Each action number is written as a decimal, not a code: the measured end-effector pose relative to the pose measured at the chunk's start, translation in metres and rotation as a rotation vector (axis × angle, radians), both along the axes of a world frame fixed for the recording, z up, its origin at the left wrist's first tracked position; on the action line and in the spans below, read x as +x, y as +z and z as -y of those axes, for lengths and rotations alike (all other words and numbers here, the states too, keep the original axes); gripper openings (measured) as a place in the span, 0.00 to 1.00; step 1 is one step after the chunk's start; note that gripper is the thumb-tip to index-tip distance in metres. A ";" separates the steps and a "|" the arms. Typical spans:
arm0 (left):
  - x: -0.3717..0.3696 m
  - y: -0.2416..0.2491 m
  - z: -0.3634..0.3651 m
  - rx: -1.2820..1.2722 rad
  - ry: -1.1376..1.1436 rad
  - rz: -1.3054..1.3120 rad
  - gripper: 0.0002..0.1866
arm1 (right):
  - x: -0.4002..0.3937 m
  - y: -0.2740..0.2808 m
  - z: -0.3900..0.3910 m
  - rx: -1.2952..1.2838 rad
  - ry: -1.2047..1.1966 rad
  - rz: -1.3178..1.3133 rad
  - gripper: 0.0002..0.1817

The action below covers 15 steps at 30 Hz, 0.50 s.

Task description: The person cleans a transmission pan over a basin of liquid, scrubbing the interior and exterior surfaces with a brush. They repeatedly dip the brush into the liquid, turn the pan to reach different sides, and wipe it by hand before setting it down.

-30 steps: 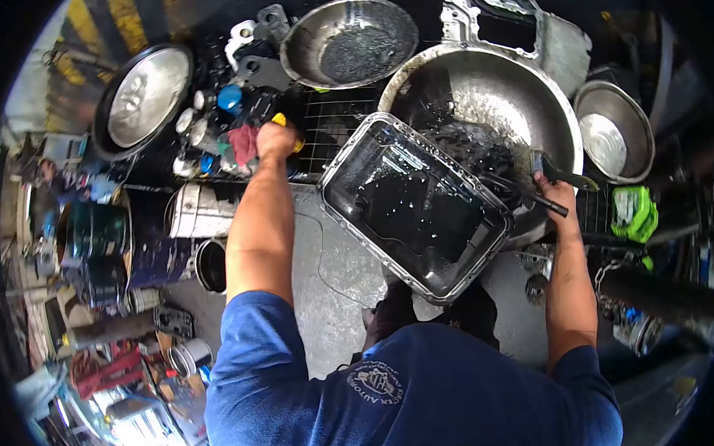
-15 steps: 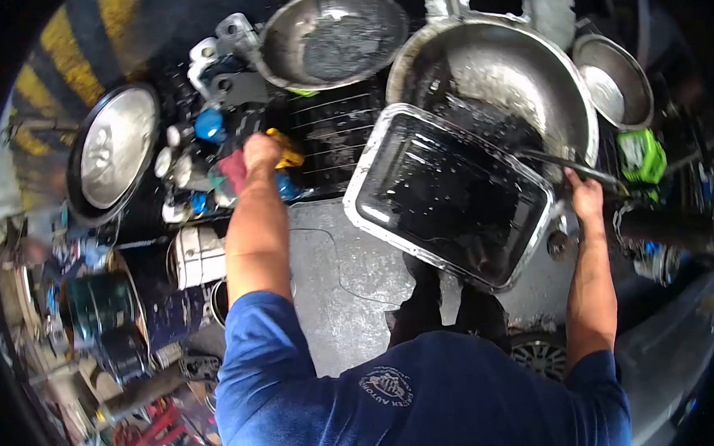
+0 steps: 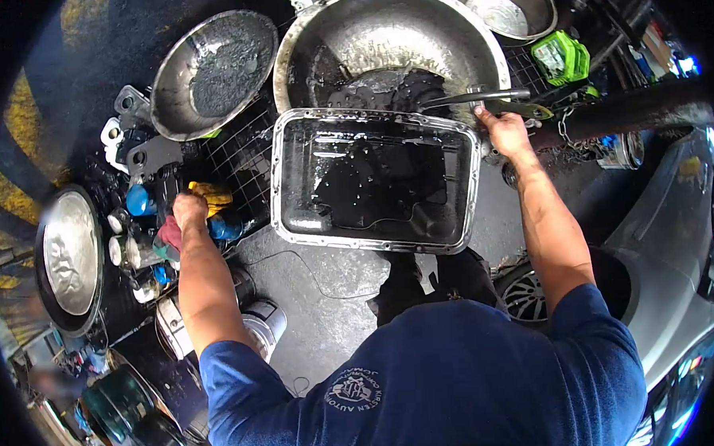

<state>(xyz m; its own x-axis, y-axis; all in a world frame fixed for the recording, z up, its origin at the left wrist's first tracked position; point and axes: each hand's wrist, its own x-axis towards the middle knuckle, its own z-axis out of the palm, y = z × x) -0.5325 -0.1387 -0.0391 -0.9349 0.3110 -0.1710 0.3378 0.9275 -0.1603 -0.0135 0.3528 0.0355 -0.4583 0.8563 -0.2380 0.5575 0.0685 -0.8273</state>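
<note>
My left hand [image 3: 190, 212] is closed on something I cannot make out, beside a yellow object [image 3: 211, 196], a dark red cloth [image 3: 169, 231] and a blue-capped container [image 3: 140, 200]. On the other side, my right hand [image 3: 506, 133] is closed near the end of a brush [image 3: 473, 98] with a thin dark handle, close to the right corner of a pan. That black rectangular pan [image 3: 280, 186] has a pale flanged rim with bolt holes and a wet, dark inside. It overlaps the front of a large round metal basin [image 3: 503, 57] that holds dark parts.
A bowl with grey sludge [image 3: 227, 77] lies at the upper left, a smaller metal bowl [image 3: 503, 13] at the upper right. Beside it is a green container [image 3: 561, 59]. A round pan [image 3: 70, 255] stands far left, and a grey car body [image 3: 667, 217] is at the right.
The view has turned, so the basin and pan appear farther left and the pan looks straighter. My left hand stays among the bottles, and my right hand remains at the brush.
</note>
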 end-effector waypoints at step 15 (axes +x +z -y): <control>0.309 0.128 -0.188 -0.029 -0.773 0.435 0.43 | -0.014 -0.023 0.043 -0.101 -0.256 -0.061 0.25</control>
<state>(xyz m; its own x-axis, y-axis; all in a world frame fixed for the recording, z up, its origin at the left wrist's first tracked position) -0.2236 0.0491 0.0894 -0.3160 0.8185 -0.4799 0.9045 0.4126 0.1082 -0.0275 0.3099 0.0121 -0.2460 0.9196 -0.3062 0.4946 -0.1526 -0.8556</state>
